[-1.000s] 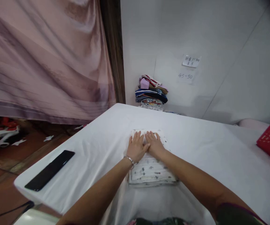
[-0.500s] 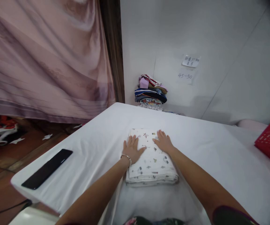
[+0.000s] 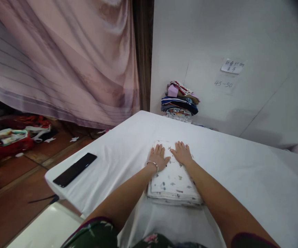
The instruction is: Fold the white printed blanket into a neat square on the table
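Observation:
A folded white cloth with small printed figures (image 3: 173, 181) lies on the white-covered table (image 3: 242, 172) in front of me. My left hand (image 3: 159, 156) rests flat on its far left part, fingers spread, a bracelet on the wrist. My right hand (image 3: 182, 153) lies flat on the far right part of the cloth, fingers stretched out. The two hands are close together with a narrow gap between them. Neither hand holds anything.
A black phone (image 3: 75, 169) lies near the table's left edge. A stack of folded coloured clothes (image 3: 180, 101) sits at the far corner against the white wall. A pink curtain (image 3: 61, 62) hangs at the left. Clutter (image 3: 11, 136) lies on the brown floor.
My hands spread apart over the cloth from the middle, then came closer together again near its far edge. The view has swung left, so the red basket at the right is out of sight.

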{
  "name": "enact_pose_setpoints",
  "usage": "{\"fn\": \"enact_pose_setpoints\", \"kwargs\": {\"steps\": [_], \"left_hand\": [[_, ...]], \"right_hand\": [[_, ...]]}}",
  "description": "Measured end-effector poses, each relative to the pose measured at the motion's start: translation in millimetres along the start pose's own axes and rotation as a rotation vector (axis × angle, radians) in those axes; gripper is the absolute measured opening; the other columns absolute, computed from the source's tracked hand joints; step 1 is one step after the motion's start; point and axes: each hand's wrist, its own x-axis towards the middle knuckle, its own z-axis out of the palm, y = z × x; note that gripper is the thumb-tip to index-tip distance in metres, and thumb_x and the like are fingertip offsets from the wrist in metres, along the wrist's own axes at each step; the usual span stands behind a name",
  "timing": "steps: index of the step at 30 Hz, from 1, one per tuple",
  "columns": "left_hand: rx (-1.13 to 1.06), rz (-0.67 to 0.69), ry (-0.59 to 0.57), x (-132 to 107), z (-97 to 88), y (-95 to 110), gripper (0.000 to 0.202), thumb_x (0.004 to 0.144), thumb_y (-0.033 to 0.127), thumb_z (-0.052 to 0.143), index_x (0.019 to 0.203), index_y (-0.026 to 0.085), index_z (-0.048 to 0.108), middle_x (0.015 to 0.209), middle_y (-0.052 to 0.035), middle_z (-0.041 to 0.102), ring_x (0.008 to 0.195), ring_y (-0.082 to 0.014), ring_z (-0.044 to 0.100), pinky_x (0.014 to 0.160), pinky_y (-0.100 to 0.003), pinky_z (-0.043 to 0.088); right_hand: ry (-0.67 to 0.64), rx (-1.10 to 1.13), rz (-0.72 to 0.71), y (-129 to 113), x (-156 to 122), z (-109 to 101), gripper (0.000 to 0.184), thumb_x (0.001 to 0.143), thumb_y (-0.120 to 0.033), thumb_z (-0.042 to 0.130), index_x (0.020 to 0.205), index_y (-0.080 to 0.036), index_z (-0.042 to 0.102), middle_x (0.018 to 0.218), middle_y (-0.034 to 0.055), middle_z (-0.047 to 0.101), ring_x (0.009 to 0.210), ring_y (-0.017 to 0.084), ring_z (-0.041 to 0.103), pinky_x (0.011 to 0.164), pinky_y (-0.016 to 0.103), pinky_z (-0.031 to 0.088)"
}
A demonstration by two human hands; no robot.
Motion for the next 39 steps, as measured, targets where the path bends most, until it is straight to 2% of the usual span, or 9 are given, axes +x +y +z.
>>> {"fn": "enact_pose_setpoints", "kwargs": {"steps": [6, 11, 15, 17, 21, 27, 30, 33, 39], "left_hand": [[-0.003, -0.010, -0.019, -1, 3.2, -4, 0.071, 0.084, 0.058, 0.019, 0.140, 0.015, 0.025, 0.150, -0.0062, 0.011, 0.137, -0.0242, 0.003, 0.108, -0.051, 0.005], [0.022, -0.016, -0.029, 2, 3.5, -1, 0.070, 0.084, 0.057, 0.018, 0.141, 0.016, 0.023, 0.150, -0.0051, 0.009, 0.137, -0.0238, 0.001, 0.108, -0.053, 0.005], [0.002, -0.053, -0.090, 6, -8.9, 2, 0.068, 0.083, 0.056, 0.023, 0.140, 0.019, 0.024, 0.150, -0.0041, 0.008, 0.137, -0.0244, 0.000, 0.107, -0.053, 0.006], [-0.048, -0.085, -0.080, 0, -18.0, 4, 0.068, 0.083, 0.058, 0.026, 0.140, 0.021, 0.026, 0.151, -0.0043, 0.007, 0.137, -0.0251, -0.001, 0.107, -0.052, 0.008], [-0.062, 0.071, 0.098, -40, -21.3, 6, 0.067, 0.084, 0.060, 0.026, 0.138, 0.021, 0.029, 0.151, -0.0046, 0.007, 0.137, -0.0228, 0.000, 0.109, -0.047, 0.003], [-0.120, 0.176, 0.009, -89, -0.3, 6, 0.058, 0.086, 0.054, 0.032, 0.136, 0.023, 0.033, 0.148, -0.0030, 0.021, 0.137, -0.0216, 0.011, 0.109, -0.048, 0.007], [-0.235, 0.118, 0.037, -90, -0.6, 0, 0.054, 0.086, 0.051, 0.037, 0.132, 0.023, 0.039, 0.147, -0.0035, 0.024, 0.136, -0.0210, 0.013, 0.109, -0.046, 0.013], [-0.385, -0.021, 0.197, -103, -4.1, -9, 0.043, 0.086, 0.043, 0.042, 0.122, 0.021, 0.050, 0.142, -0.0051, 0.035, 0.131, -0.0179, 0.027, 0.107, -0.034, 0.024], [-0.567, -0.246, 0.280, -157, -15.0, -10, 0.031, 0.081, 0.044, 0.049, 0.100, 0.021, 0.057, 0.097, -0.0030, 0.062, 0.087, -0.0158, 0.059, 0.081, -0.028, 0.045]], "right_hand": [[-0.010, 0.120, -0.009, 1, -24, -26, 0.069, 0.088, -0.056, 0.015, 0.140, -0.013, 0.023, 0.149, 0.0109, 0.015, 0.137, 0.024, 0.009, 0.107, 0.044, 0.008], [0.000, 0.040, -0.194, -9, -91, -10, 0.074, 0.085, -0.061, 0.019, 0.141, -0.012, 0.022, 0.149, 0.0110, 0.015, 0.137, 0.023, 0.004, 0.108, 0.042, 0.002], [-0.125, 0.053, -0.156, -14, -119, -9, 0.073, 0.086, -0.059, 0.019, 0.142, -0.012, 0.021, 0.149, 0.0111, 0.014, 0.137, 0.024, 0.006, 0.108, 0.042, 0.003], [-0.077, 0.077, -0.147, -15, -132, -17, 0.073, 0.087, -0.059, 0.019, 0.142, -0.012, 0.019, 0.150, 0.0105, 0.012, 0.137, 0.023, 0.004, 0.108, 0.041, 0.003], [0.019, 0.063, -0.229, -20, -169, -15, 0.073, 0.086, -0.061, 0.019, 0.142, -0.014, 0.022, 0.149, 0.0094, 0.014, 0.137, 0.023, 0.005, 0.109, 0.042, 0.001], [0.002, 0.045, -0.273, -31, -192, 3, 0.071, 0.086, -0.060, 0.025, 0.139, -0.014, 0.030, 0.147, 0.0118, 0.021, 0.136, 0.025, 0.013, 0.109, 0.043, 0.006], [-0.019, 0.133, -0.284, -20, -193, -10, 0.067, 0.087, -0.058, 0.022, 0.139, -0.016, 0.029, 0.147, 0.0090, 0.022, 0.136, 0.023, 0.015, 0.109, 0.042, 0.010], [0.106, 0.211, -0.209, 1, -202, -20, 0.061, 0.090, -0.053, 0.022, 0.139, -0.016, 0.031, 0.147, 0.0071, 0.024, 0.136, 0.021, 0.014, 0.110, 0.042, 0.010], [0.149, 0.277, -0.198, 30, -228, 1, 0.056, 0.088, -0.048, 0.034, 0.137, -0.019, 0.035, 0.148, 0.0048, 0.022, 0.136, 0.023, 0.015, 0.109, 0.043, 0.020]]}}
